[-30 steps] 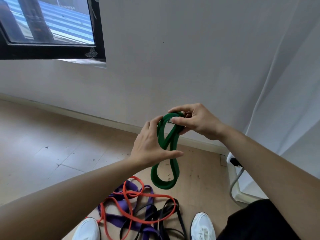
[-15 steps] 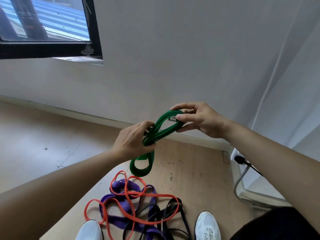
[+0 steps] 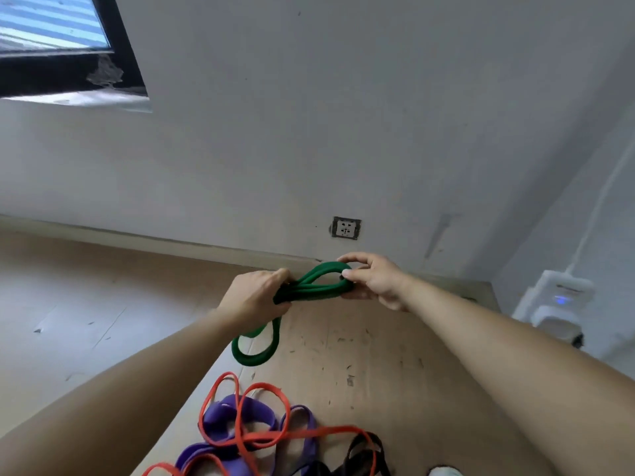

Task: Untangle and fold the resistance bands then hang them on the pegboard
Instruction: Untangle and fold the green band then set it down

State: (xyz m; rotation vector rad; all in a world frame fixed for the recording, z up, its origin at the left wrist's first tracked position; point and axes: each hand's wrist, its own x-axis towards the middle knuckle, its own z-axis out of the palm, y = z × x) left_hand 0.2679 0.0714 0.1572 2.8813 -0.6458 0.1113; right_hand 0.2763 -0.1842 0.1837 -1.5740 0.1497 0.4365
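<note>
My left hand and right hand each clench the green band — its folded length level between them — one loop dangling leftward.

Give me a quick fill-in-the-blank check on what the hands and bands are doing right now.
1. Both hands hold the ____ band, left hand and right hand at opposite ends.
2. A loop of it hangs below the ____ hand.
3. The orange band lies tangled over the ____ band on the floor.
4. The wall socket has ____ plugged into it.

Missing words: green; left; purple; nothing
</note>
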